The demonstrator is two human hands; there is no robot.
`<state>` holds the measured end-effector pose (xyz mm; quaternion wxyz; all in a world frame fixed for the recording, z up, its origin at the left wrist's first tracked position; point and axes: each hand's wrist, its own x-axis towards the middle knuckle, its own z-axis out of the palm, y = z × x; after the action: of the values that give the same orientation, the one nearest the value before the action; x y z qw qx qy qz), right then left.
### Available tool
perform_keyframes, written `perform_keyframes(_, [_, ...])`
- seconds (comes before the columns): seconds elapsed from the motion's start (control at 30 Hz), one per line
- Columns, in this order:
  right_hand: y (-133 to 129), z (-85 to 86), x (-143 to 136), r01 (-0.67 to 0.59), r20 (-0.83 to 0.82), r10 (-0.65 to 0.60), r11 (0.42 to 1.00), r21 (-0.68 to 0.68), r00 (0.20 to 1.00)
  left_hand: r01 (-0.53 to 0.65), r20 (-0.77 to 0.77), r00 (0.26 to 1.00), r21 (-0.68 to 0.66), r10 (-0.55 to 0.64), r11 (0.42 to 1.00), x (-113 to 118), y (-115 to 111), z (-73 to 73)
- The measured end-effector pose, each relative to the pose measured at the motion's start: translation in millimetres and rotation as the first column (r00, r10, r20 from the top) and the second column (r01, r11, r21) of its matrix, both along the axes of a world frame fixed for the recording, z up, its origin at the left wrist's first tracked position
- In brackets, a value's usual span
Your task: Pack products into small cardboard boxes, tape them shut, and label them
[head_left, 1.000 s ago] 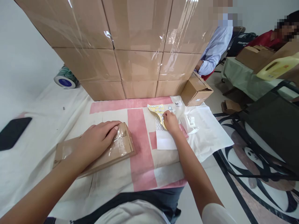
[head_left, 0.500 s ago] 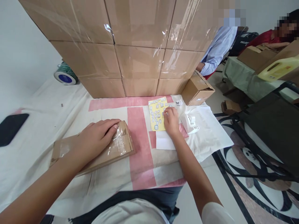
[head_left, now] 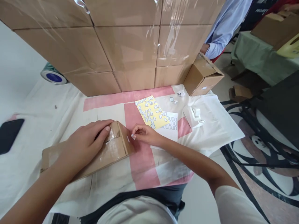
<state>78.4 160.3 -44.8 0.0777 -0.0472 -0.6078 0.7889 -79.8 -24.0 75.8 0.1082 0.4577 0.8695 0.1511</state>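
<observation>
My left hand [head_left: 87,143] lies over a taped cardboard box [head_left: 114,149], its fingers and thumb gripping the top near the right end. Close to that end face, which bears a small white label [head_left: 128,138], my right hand [head_left: 142,134] pinches a small whitish piece, seemingly a sticker [head_left: 133,136]. To the right of the box is a yellow sheet [head_left: 151,112] dotted with small outlined stickers. Partly under it lies a white sheet [head_left: 171,132] with rows of similar stickers. A white tape dispenser [head_left: 194,117] stands to the right of the sheets.
Taped cardboard boxes [head_left: 130,56] form a wall behind the cloth. An open box [head_left: 203,76] stands at the back right. A can [head_left: 53,74] and a black phone-like object [head_left: 10,135] are at the left. A person's sleeve [head_left: 227,28] shows beyond the boxes.
My right hand has moved left from the yellow sheet to the box's end, with a small piece between its fingers. The yellow sheet has shifted and turned, showing more of the white sheet.
</observation>
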Motion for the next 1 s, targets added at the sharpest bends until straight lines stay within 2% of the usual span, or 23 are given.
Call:
perform_keyframes(0.1, [-5.0,-2.4,-0.8,-0.036,0.010,0.037,0.997,-0.074,0.999,0.008,-0.011,1.000,0.014,-0.008,1.000,-2.0,-1.9,-2.6])
perform_keyframes(0.2, [-9.0,-2.7,-2.0,-0.064,0.010,0.065,0.995,-0.073,0.998,0.022,-0.026,0.999,0.032,-0.021,0.999,-3.3,-3.4,-4.0])
perform_keyframes(0.3, [-10.3,-1.5,-2.3,-0.031,-0.035,0.033,0.998,0.050,0.999,0.020,-0.044,0.999,0.038,-0.018,0.999,-3.4,-3.9,-4.2])
perform_keyframes(0.4, [-9.4,0.3,-1.2,0.046,-0.119,-0.020,0.976,0.214,0.993,0.012,-0.044,0.999,0.045,-0.010,0.999,-3.1,-3.2,-4.8])
perform_keyframes(0.47, [-9.1,0.7,-0.5,0.065,-0.133,-0.033,0.966,0.250,0.991,0.010,-0.035,0.999,0.047,-0.009,0.999,-3.1,-2.4,-5.6])
perform_keyframes(0.7, [-8.2,-3.1,0.9,0.059,-0.030,-0.056,0.993,0.102,0.998,0.010,-0.025,1.000,0.033,-0.009,0.999,-2.4,-1.7,-4.7])
perform_keyframes(0.8, [-7.0,-1.7,2.6,0.099,-0.049,-0.095,0.991,0.093,0.994,0.015,-0.025,1.000,0.029,-0.014,0.999,-1.5,-0.8,-3.1])
perform_keyframes(0.9, [-5.4,-0.2,4.3,0.144,-0.141,-0.117,0.969,0.202,0.983,0.010,-0.019,1.000,0.024,-0.009,1.000,-0.8,0.0,-2.0])
perform_keyframes(1.0, [-3.4,0.9,7.2,0.122,-0.170,-0.065,0.928,0.353,0.983,0.004,-0.017,1.000,0.017,-0.004,1.000,-0.4,-0.2,-1.7])
